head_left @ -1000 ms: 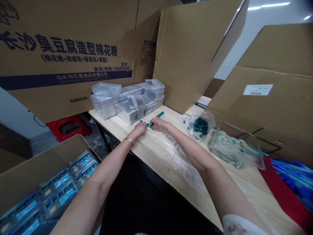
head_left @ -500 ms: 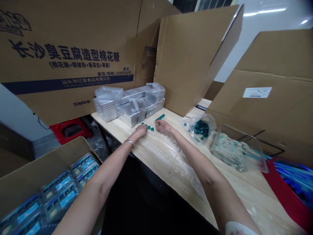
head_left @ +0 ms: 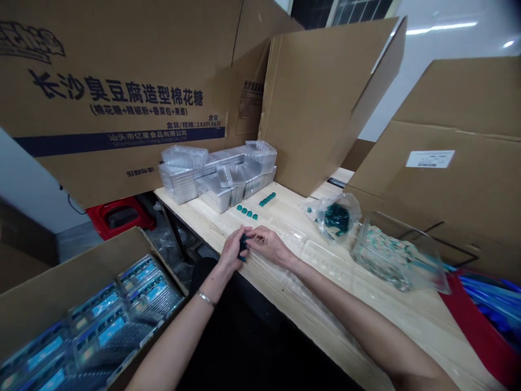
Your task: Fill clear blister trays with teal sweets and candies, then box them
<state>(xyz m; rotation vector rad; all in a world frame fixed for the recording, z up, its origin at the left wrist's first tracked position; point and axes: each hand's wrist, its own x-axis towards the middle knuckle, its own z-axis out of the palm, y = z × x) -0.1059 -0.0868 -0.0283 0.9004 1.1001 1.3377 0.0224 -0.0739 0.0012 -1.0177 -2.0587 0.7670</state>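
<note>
My left hand [head_left: 231,252] and my right hand [head_left: 265,243] meet over the near edge of the wooden table [head_left: 407,315], fingers pinched together on a small teal piece [head_left: 243,244]. Under my right forearm lies a clear plastic tray [head_left: 325,259] with several pockets. A short way beyond my hands, a row of teal pieces [head_left: 247,211] sits on the table, and a second small group of teal pieces [head_left: 267,199] lies farther back.
A stack of clear plastic trays [head_left: 220,172] stands at the table's far end. A clear bag of teal pieces [head_left: 336,214] and a clear tub of pale pieces [head_left: 396,254] lie at the right. Cardboard boxes [head_left: 317,98] wall the table. A box of blue packs [head_left: 93,320] stands low left.
Both hands pulled back from the row of teal pieces toward the near table edge and came together, now pinching one teal piece between them.
</note>
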